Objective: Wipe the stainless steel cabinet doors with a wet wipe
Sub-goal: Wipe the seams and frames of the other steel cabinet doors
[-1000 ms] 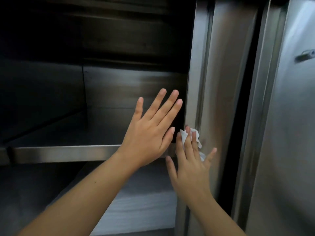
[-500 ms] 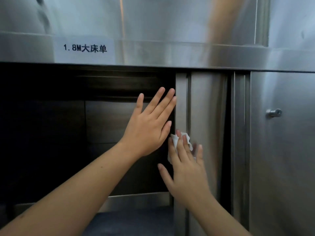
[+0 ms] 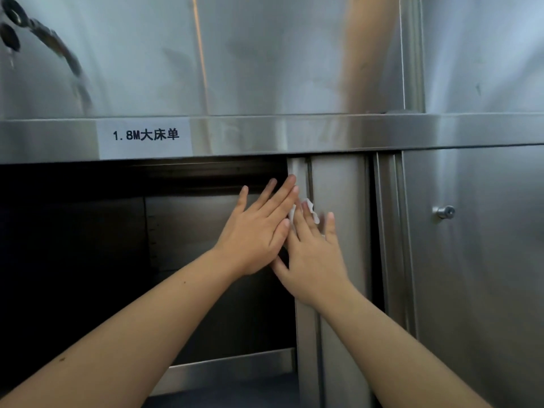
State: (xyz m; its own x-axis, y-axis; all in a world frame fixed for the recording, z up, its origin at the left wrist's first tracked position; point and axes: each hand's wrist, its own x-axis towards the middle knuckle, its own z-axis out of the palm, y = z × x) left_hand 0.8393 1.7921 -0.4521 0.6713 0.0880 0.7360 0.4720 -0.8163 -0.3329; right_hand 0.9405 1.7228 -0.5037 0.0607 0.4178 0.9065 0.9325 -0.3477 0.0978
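Observation:
A stainless steel sliding cabinet door [image 3: 338, 184] stands slid to the right, leaving a dark opening on its left. My right hand [image 3: 315, 254] lies flat on this door with straight fingers and presses a white wet wipe [image 3: 309, 206] against the steel; only the wipe's top edge peeks out past the fingertips. My left hand [image 3: 259, 231] is spread flat beside it, fingers straight, with the fingertips at the door's left edge. The two hands touch side by side.
The open compartment [image 3: 117, 260] on the left is dark, with a steel lower rail [image 3: 229, 369]. A second door [image 3: 477, 290] with a small knob [image 3: 445, 212] stands on the right. Above runs a steel ledge with a white label [image 3: 145, 136]; keys [image 3: 11, 30] hang top left.
The view has tilted upward, bringing the ledge and upper panel into sight. Both hands have moved up the door's left edge, the right hand carrying the wipe with it.

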